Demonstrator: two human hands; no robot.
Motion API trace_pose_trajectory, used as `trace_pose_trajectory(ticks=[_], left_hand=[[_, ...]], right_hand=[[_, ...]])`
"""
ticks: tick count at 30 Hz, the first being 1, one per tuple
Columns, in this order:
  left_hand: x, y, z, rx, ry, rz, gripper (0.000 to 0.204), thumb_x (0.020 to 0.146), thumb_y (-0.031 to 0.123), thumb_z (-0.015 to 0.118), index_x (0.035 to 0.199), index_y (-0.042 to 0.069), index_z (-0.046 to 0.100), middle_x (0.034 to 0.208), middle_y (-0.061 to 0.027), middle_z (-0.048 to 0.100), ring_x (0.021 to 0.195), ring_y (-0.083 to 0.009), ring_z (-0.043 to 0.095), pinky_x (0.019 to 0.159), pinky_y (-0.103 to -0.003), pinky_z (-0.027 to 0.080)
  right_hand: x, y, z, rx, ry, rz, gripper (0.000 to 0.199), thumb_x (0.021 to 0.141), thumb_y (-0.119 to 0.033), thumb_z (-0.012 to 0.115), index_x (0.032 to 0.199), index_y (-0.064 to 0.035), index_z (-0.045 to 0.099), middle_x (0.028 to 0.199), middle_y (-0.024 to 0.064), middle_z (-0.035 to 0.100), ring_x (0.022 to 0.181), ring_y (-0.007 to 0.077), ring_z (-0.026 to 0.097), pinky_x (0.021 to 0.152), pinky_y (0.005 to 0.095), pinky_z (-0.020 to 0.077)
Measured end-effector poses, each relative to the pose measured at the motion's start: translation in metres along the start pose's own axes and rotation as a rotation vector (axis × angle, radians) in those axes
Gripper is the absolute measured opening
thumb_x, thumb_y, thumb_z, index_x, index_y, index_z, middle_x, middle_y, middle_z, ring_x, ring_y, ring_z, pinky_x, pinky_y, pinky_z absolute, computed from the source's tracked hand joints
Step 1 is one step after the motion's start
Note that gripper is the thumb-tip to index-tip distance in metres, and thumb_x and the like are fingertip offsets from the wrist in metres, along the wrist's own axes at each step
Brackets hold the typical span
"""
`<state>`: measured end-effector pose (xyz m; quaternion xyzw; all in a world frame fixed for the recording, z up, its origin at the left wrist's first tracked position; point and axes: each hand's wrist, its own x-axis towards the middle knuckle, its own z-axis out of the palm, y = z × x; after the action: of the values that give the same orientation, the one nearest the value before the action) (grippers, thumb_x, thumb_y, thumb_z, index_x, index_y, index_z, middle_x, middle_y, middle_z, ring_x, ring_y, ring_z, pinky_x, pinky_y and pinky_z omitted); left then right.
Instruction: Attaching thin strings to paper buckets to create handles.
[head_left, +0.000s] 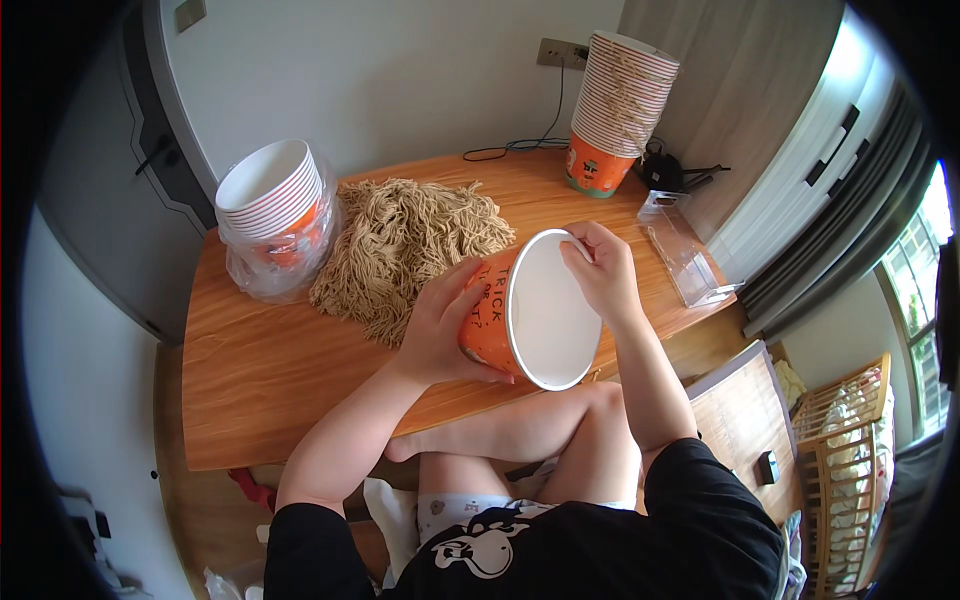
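Observation:
An orange paper bucket (487, 335) with dark lettering is tilted over the table's front edge, its white inside facing me. My left hand (440, 325) wraps round its outer side, fingers on top and thumb below. At the upper right of the rim, my right hand (603, 268) pinches the edge, with the thumb inside; whether it also holds a cord there I cannot make out. Just beyond my left hand lies a heap of tan cord (410, 240) in loose loops.
On the wooden table (270, 375), nested buckets (268, 195) in clear plastic stand at the left. A tall stack of buckets (622, 110), with cord down its side, stands at the back right. Near it are a black router-like device (662, 170), a cable (520, 145) and a clear acrylic stand (690, 260).

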<state>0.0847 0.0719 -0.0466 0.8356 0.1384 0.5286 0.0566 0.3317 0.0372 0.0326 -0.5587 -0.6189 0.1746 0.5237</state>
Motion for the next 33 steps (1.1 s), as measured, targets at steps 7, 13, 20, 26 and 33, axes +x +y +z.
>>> trace_pose_trajectory(ticks=[7, 13, 20, 26, 33], left_hand=[[-0.001, -0.003, -0.005, -0.316, -0.184, -0.268, 0.132, 0.044, 0.054, 0.097, 0.150, 0.006, 0.037, 0.148, -0.0211, 0.045, 0.132, -0.0394, 0.050, 0.110, -0.048, 0.040], [-0.001, 0.001, 0.007, -0.879, -0.070, -0.478, 0.136, 0.042, 0.040, 0.103, 0.152, 0.003, 0.031, 0.148, -0.0135, 0.046, 0.137, -0.0269, 0.045, 0.114, -0.044, 0.037], [-0.014, -0.013, 0.011, -0.967, -0.130, -0.503, 0.143, 0.046, 0.049, 0.101, 0.156, 0.006, 0.021, 0.152, -0.0105, 0.040, 0.140, -0.0239, 0.039, 0.116, -0.044, 0.034], [-0.015, -0.015, 0.011, -1.016, -0.138, -0.564, 0.142, 0.046, 0.051, 0.100, 0.156, 0.007, 0.022, 0.153, -0.0101, 0.037, 0.141, -0.0236, 0.037, 0.116, -0.044, 0.033], [-0.016, -0.017, 0.010, -1.000, -0.158, -0.600, 0.141, 0.047, 0.049, 0.101, 0.156, 0.008, 0.021, 0.153, -0.0096, 0.037, 0.141, -0.0235, 0.037, 0.116, -0.043, 0.032]], right_hand=[[0.000, 0.008, -0.015, 0.137, -0.138, 0.185, 0.018, 0.089, -0.008, 0.065, 0.101, 0.0048, 0.069, 0.081, 0.0044, 0.068, 0.074, 0.0079, 0.060, 0.066, 0.0240, 0.0483], [-0.002, 0.027, -0.038, 0.435, -0.289, 0.403, 0.022, 0.097, -0.017, 0.062, 0.108, 0.0010, 0.069, 0.091, 0.0046, 0.071, 0.078, 0.0095, 0.065, 0.068, 0.0238, 0.0519], [-0.008, 0.047, -0.031, 0.799, -0.327, 0.411, 0.024, 0.104, -0.022, 0.057, 0.112, -0.0017, 0.068, 0.098, 0.0029, 0.071, 0.083, 0.0077, 0.065, 0.072, 0.0237, 0.0543], [-0.010, 0.054, -0.020, 0.759, -0.290, 0.308, 0.017, 0.102, -0.014, 0.060, 0.109, -0.0006, 0.068, 0.097, 0.0026, 0.071, 0.083, 0.0077, 0.066, 0.073, 0.0231, 0.0546], [-0.009, 0.062, -0.009, 0.729, -0.207, 0.254, 0.016, 0.100, -0.013, 0.063, 0.108, 0.0000, 0.068, 0.097, 0.0036, 0.072, 0.083, 0.0084, 0.066, 0.072, 0.0234, 0.0548]])
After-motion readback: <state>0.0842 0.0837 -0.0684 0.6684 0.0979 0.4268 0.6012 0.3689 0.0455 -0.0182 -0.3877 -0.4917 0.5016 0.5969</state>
